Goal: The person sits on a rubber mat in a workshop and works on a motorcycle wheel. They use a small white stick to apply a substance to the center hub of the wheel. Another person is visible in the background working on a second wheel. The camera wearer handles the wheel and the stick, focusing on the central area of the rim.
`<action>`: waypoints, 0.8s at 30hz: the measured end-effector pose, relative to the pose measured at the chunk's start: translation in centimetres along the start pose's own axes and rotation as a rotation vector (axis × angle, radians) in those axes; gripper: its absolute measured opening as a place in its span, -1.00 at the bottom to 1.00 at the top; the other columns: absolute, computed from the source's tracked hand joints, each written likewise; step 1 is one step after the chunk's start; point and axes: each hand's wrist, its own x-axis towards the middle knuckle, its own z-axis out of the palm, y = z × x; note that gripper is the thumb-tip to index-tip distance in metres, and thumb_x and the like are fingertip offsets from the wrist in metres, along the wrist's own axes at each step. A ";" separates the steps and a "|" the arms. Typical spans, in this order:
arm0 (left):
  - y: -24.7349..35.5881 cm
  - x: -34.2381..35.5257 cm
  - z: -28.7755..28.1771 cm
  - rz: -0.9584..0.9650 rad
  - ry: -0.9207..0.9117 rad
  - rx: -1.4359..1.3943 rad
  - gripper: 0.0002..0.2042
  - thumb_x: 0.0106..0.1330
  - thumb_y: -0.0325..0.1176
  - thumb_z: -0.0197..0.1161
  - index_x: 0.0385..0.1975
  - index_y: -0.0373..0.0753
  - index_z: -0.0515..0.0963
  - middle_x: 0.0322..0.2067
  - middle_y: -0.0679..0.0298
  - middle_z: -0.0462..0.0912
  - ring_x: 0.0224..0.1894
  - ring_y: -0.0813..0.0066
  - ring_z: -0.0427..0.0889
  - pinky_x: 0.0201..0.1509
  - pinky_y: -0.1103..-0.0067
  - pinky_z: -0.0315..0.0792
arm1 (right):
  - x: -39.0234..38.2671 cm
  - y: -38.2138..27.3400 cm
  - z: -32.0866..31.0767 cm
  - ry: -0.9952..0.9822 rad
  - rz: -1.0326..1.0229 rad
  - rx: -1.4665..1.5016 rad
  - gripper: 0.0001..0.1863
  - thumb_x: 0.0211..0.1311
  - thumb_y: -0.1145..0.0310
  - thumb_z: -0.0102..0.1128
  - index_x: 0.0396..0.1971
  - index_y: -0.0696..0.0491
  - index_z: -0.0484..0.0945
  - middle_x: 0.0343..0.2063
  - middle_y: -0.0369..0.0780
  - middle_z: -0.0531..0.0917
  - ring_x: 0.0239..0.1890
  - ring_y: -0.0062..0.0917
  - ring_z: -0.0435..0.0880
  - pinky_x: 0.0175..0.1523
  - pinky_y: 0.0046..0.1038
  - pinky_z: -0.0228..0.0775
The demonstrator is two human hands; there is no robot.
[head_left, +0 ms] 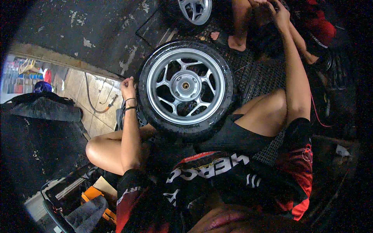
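Observation:
A silver spoked wheel with a wet black tyre (186,89) lies tilted between my bent legs, its hub facing up. Beside the tyre's left edge is my left hand (128,89), fingers curled together; what they hold, if anything, is hidden. My right arm stretches far forward, and my right hand (280,15) is at the top edge with bent fingers, close against another person's hand (259,1). Anything between those fingers is too small to make out. Neither of my hands grips the wheel.
A second wheel (195,11) lies at the far top. Another person sits ahead on the right, bare feet (236,43) on a dark textured mat (258,79). A hose (93,106) with an orange-marked end lies on tiles at left. Orange items (92,193) sit lower left.

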 end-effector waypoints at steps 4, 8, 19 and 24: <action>-4.1 -0.8 -2.8 -0.170 0.030 0.233 -0.28 0.17 0.26 0.18 -0.05 -0.42 0.54 -0.08 -0.10 0.60 0.00 0.06 0.55 0.13 0.37 0.35 | -4.7 -2.0 7.7 0.063 -0.085 -0.140 -0.70 0.29 0.23 0.16 -0.09 0.08 0.56 -0.24 -0.07 0.66 -0.22 -0.12 0.64 -0.08 -0.27 0.46; -5.5 -2.4 -2.3 -0.693 -0.219 0.020 -0.01 0.13 0.51 -0.09 0.15 -0.44 0.42 0.08 0.01 0.53 0.11 0.17 0.49 0.23 0.40 0.28 | -18.8 3.5 15.0 -0.451 0.575 0.019 -0.35 0.27 -0.16 0.00 0.04 0.16 0.41 -0.12 0.00 0.53 -0.08 -0.18 0.51 0.07 -0.27 0.30; -7.6 -3.4 -0.2 -0.693 -0.462 -0.580 -0.10 0.15 0.47 -0.06 0.33 -0.14 0.28 0.20 0.17 0.43 0.19 0.18 0.42 0.30 0.36 0.22 | -28.6 -3.3 14.8 -0.579 1.510 0.711 -0.04 0.17 -0.42 -0.14 0.42 -0.06 0.06 0.35 -0.13 0.24 0.35 -0.23 0.25 0.37 -0.15 0.08; -8.4 -3.3 -3.8 -0.683 -0.353 -0.554 -0.04 0.04 0.50 0.03 0.28 -0.19 0.34 0.17 0.14 0.47 0.14 0.16 0.46 0.26 0.32 0.25 | -25.6 -10.5 13.4 -0.559 1.446 0.775 -0.12 0.24 -0.33 -0.17 0.41 -0.04 0.07 0.36 -0.13 0.24 0.36 -0.25 0.25 0.39 -0.17 0.04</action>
